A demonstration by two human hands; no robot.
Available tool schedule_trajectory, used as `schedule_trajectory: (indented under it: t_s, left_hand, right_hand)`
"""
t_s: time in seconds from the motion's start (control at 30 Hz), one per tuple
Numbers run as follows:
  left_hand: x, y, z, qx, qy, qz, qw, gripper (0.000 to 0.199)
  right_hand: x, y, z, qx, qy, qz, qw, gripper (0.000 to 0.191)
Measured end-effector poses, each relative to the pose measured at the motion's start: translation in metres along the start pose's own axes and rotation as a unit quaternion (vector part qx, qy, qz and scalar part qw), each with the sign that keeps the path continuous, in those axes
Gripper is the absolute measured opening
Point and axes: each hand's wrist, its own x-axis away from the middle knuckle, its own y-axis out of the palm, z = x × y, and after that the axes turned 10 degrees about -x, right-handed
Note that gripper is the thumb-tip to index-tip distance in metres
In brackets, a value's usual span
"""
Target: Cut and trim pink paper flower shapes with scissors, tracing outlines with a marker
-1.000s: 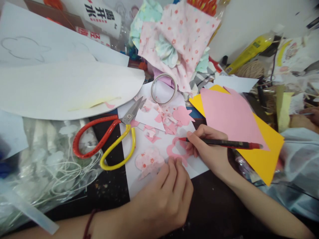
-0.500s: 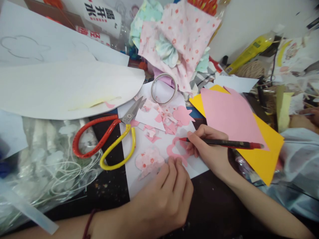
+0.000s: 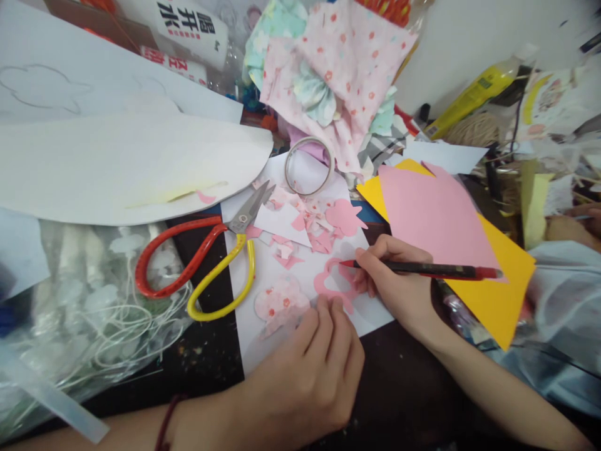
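- Right hand (image 3: 399,288): grips pen (image 3: 436,270), shifted slightly right since the earlier frame.
- Left hand (image 3: 319,369): fingers bent at cutout's near edge; grip cannot be determined.
- Pink cutout (image 3: 322,285): unmoved, on white sheet (image 3: 244,313).

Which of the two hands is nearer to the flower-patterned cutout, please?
Left. The left hand is close beside the flower-patterned cutout, at its lower right; the right hand is farther right, holding a pen.
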Motion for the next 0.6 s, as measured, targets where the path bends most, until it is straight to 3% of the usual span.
schedule_trajectory:
  t_s: [0.6]
  left_hand:
    - [-0.0001, -0.0002, 0.0004, -0.002, -0.004, -0.005, 1.000, 0.042]
  right_hand:
    - [0.0010, -0.0005, -0.0008, 0.004, 0.002, -0.014, 1.000, 0.034]
